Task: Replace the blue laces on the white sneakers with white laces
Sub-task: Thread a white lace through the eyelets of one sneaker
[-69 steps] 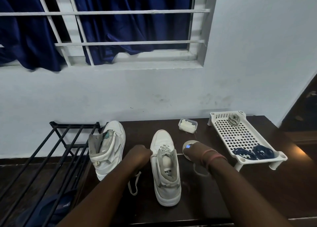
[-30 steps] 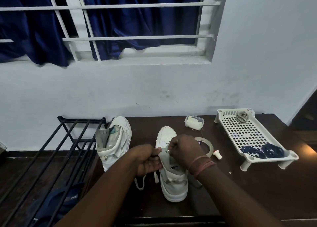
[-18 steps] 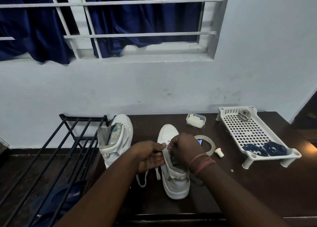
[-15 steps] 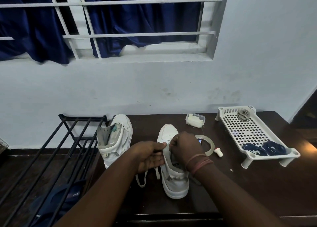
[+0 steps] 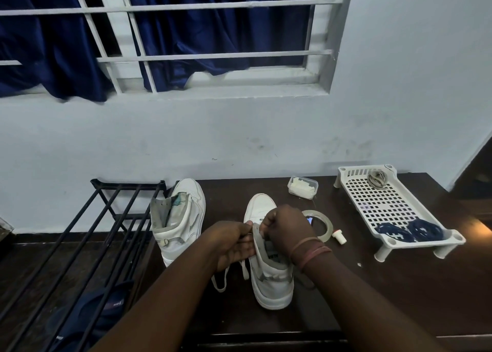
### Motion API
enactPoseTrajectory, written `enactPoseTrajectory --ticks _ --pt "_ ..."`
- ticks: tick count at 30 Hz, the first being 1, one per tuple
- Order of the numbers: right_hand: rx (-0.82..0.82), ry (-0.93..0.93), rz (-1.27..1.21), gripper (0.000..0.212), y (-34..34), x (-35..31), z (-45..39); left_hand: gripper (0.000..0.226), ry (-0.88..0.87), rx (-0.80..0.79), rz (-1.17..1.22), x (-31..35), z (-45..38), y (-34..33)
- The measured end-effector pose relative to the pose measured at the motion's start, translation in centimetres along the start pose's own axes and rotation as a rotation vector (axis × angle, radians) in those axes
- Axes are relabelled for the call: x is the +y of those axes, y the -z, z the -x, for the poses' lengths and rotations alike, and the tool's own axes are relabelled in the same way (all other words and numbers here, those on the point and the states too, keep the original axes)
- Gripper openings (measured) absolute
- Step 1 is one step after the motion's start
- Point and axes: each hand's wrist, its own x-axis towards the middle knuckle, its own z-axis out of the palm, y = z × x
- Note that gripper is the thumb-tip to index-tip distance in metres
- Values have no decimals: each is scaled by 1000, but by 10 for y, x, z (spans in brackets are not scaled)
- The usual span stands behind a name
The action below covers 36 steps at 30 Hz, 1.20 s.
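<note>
A white sneaker [image 5: 271,282] stands in the middle of the dark table, toe pointing away from me. My left hand [image 5: 231,242] holds its left side at the eyelets. My right hand [image 5: 286,228] is curled over the tongue and pinches the white lace near the eyelets. A loose end of the white lace [image 5: 221,280] hangs on the table left of the shoe. The second white sneaker [image 5: 181,218] stands unlaced at the left. Two coils of blue laces [image 5: 410,230] lie in the white perforated tray [image 5: 372,200].
A tape roll [image 5: 323,225] and a small white cap [image 5: 339,236] lie right of the shoe. A clear plastic box [image 5: 303,187] sits by the wall. A coiled grey lace [image 5: 377,179] is at the tray's far end. A black metal rack [image 5: 87,234] stands left.
My right hand left the tape roll and came onto the sneaker's tongue. My left hand closed in on the shoe's left side. In the last half second both hands barely shifted.
</note>
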Motion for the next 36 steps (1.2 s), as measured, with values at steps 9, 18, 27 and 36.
enactPoseTrajectory --ticks 9,18,27,36 --pt "112 78 55 16 -7 -1 4 28 -52 29 -20 -7 5 -11" --pt "68 -222 371 42 6 4 11 20 -291 241 -58 27 5 -8" --pt "-93 -337 157 36 0 8 2 33 -69 75 -981 31 28 31" --pt "-88 -356 147 34 -2 9 2 32 -548 -240 386 52 19 20"
